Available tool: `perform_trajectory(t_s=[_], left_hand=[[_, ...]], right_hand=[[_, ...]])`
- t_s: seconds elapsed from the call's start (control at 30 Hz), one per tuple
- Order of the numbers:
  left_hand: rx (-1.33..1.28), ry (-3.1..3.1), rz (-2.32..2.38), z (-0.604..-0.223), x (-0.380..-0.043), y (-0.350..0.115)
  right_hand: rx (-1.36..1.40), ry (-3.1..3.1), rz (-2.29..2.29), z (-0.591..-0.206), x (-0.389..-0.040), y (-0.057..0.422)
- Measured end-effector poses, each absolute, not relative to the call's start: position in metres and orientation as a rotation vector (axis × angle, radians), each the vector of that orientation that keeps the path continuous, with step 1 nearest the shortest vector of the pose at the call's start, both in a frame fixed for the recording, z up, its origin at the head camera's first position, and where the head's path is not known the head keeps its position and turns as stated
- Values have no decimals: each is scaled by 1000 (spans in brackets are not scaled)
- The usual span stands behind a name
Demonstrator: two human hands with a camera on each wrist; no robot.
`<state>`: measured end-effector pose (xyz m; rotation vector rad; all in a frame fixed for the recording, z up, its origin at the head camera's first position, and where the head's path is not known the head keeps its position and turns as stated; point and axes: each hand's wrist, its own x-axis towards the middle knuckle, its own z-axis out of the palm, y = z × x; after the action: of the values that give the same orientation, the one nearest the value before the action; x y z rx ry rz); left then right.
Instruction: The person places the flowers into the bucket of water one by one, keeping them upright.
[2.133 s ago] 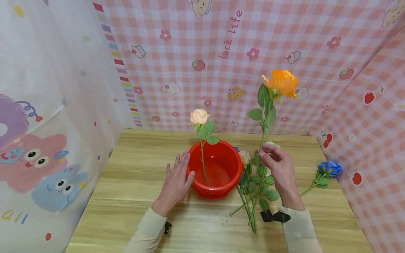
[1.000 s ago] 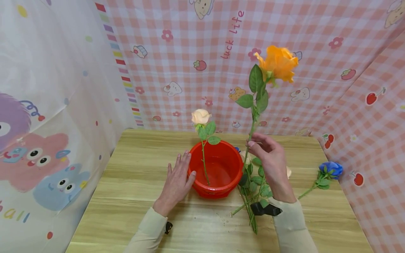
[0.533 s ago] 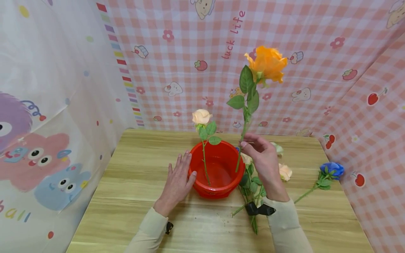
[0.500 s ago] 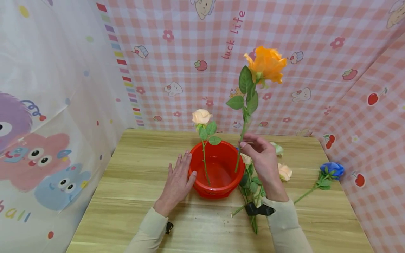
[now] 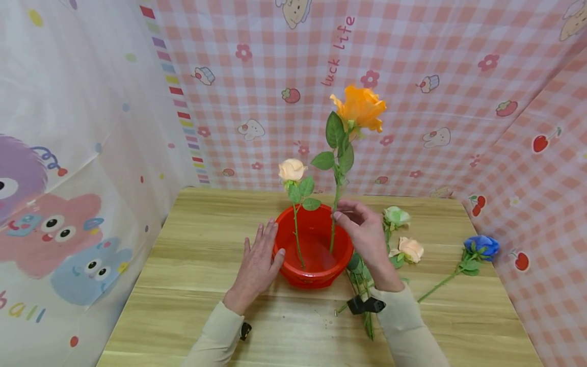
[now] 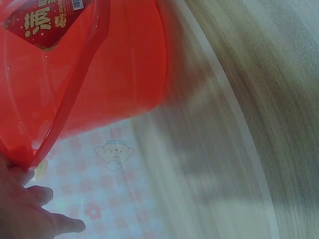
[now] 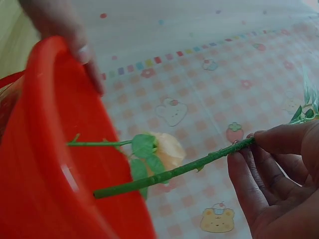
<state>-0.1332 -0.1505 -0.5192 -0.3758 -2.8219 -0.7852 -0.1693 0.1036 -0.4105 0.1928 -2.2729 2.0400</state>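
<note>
My right hand (image 5: 364,237) pinches the green stem of an orange rose (image 5: 359,108) between thumb and fingers. The bloom is up high, and the stem's cut lower end overlaps the inside of the red bucket (image 5: 316,280) in the head view. In the right wrist view that stem (image 7: 174,172) crosses the bucket's rim. Fingers spread, my left hand (image 5: 257,262) rests against the bucket's left side. A cream rose (image 5: 292,169) stands in the bucket, leaning on the left rim. The left wrist view shows the bucket's handle (image 6: 75,94) close by the left fingers.
Right of the bucket lie several roses on the wooden table (image 5: 202,295), among them a pale green rose (image 5: 397,216) and a peach rose (image 5: 410,250); my right forearm covers some stems. A blue rose (image 5: 480,247) lies farther right. A checked cloth (image 5: 257,102) hangs behind.
My right hand has carried the orange rose leftward from the pile to over the bucket, first rising and then lowering. The pale green and peach blooms are uncovered. My left hand has stayed in place.
</note>
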Motion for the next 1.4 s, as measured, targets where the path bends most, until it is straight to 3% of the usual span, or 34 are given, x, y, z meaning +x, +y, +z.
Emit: perform_trajectory(t_s=[1.4], left_hand=[[-375,-2788,-805,-521,-133,-150]], right_hand=[[372,-2619,1608,-457,-182,76]])
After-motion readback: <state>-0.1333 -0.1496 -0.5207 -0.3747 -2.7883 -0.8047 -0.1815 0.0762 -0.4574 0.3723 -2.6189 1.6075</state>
